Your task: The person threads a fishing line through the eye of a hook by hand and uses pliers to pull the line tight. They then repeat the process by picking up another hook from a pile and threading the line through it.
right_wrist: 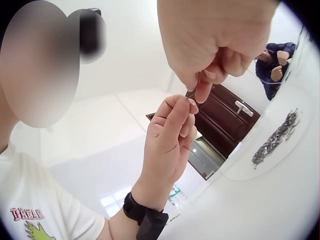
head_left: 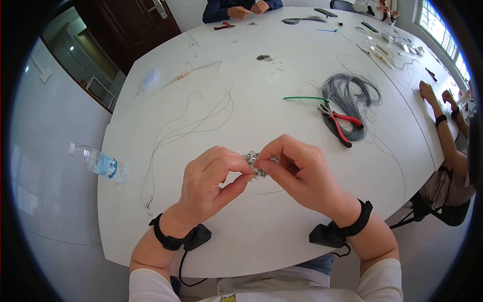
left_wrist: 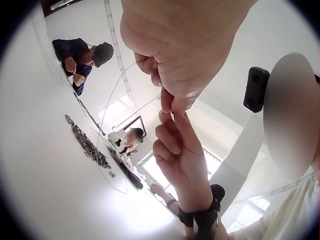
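Above a pile of small metal hooks, both hands meet at their fingertips. My left hand pinches a thin clear line between thumb and forefinger; the line loops out from it in the left wrist view. Facing it, my right hand pinches at the same spot with thumb and forefinger, its other fingers curled. A thin strand shows by the right fingertips in the right wrist view. I cannot tell whether a hook sits between the fingertips. The pile lies on the table just beyond the hands.
Red-handled pliers lie on a bundle of grey line with a green tie. Lengths of line with hooks stretch along the left. A water bottle lies at the left edge. Other people sit around the white table.
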A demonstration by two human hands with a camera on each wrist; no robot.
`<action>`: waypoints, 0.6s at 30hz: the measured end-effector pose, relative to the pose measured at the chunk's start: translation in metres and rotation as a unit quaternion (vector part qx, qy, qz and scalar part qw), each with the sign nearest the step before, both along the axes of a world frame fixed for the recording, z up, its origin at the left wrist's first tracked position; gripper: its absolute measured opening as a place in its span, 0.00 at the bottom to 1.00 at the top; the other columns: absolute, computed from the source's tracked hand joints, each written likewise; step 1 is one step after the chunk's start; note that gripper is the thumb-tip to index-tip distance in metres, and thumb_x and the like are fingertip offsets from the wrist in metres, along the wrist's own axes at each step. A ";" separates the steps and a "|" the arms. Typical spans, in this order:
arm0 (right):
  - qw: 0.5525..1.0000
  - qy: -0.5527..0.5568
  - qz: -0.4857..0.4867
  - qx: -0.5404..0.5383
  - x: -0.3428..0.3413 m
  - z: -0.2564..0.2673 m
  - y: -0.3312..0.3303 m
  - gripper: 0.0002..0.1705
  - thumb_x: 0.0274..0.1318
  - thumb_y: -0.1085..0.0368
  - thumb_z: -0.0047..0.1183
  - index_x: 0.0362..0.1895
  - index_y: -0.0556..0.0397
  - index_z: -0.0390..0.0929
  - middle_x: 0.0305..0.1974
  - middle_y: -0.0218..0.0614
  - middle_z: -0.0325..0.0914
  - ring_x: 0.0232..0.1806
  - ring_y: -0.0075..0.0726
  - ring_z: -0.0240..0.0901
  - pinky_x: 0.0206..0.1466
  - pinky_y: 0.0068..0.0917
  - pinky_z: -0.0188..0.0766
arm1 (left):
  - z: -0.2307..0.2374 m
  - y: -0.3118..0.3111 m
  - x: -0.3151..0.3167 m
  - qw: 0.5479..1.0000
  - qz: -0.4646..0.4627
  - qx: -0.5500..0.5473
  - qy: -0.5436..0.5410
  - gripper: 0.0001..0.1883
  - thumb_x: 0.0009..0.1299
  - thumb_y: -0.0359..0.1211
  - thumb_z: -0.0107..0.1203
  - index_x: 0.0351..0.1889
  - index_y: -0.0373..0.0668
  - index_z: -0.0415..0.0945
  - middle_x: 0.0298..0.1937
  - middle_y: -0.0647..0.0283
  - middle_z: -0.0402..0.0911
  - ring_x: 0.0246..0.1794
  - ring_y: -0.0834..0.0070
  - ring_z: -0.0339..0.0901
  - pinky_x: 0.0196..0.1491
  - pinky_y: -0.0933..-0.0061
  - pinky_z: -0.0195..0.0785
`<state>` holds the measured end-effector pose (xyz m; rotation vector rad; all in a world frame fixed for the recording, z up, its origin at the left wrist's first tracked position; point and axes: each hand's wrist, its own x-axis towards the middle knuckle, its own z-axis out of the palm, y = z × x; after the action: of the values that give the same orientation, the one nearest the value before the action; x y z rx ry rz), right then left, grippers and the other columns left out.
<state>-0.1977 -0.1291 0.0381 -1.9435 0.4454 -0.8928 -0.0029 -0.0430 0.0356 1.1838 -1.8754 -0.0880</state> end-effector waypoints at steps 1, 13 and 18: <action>1.000 -0.004 -0.006 0.008 0.001 -0.001 0.002 0.04 0.63 0.71 0.58 0.38 0.54 0.76 0.27 0.30 0.77 0.21 0.23 0.65 0.25 0.23 0.62 | 0.000 0.000 -0.001 1.000 0.001 -0.002 0.002 0.14 0.55 0.18 0.66 0.35 0.44 0.78 0.34 0.67 0.82 0.24 0.77 0.70 0.22 0.77 0.59; 0.994 -0.001 -0.009 0.106 0.007 -0.005 0.012 0.04 0.68 0.70 0.53 0.41 0.57 0.71 0.27 0.33 0.77 0.25 0.25 0.72 0.29 0.24 0.68 | 0.001 0.001 -0.003 1.000 0.003 -0.019 -0.010 0.13 0.56 0.18 0.66 0.35 0.44 0.77 0.33 0.66 0.82 0.24 0.75 0.72 0.22 0.77 0.59; 0.968 0.008 0.055 0.244 0.006 -0.006 0.011 0.06 0.70 0.67 0.51 0.40 0.56 0.71 0.24 0.28 0.72 0.24 0.18 0.65 0.27 0.21 0.62 | 0.002 0.002 -0.004 0.998 0.016 -0.053 -0.013 0.13 0.57 0.19 0.66 0.35 0.43 0.77 0.33 0.65 0.82 0.24 0.74 0.72 0.22 0.77 0.60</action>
<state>-0.1914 -0.1178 0.0316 -1.5071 0.5079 -0.6254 -0.0064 -0.0413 0.0371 1.1463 -1.8603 0.0455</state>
